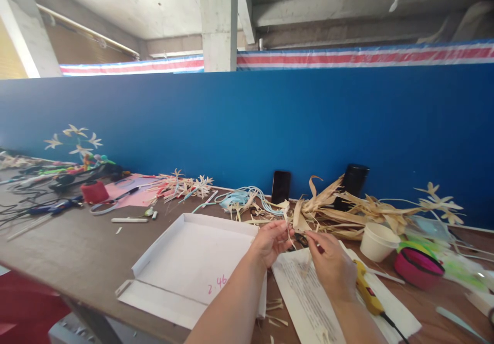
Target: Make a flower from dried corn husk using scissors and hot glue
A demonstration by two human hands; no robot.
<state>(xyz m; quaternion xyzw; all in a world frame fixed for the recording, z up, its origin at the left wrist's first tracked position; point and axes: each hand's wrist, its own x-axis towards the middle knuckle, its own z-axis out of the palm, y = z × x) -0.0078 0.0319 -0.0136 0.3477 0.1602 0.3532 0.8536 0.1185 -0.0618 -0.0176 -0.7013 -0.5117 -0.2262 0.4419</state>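
Observation:
My left hand is pinched around a thin pale strip, likely corn husk, that stands up from the fingertips. Just to its right, my right hand has thumb and forefinger pressed together, close to the left fingertips. A small dark red bit shows at its fingers, too little to name. Between and behind the hands lies a dark object, partly covered. Dry corn husks are heaped just beyond both hands. Under the right hand lies a printed white sheet.
A white box lid lies left. At right are a yellow glue gun with a cord, a paper cup and a pink pouch. A phone leans on the blue partition. Husk flowers stand far right.

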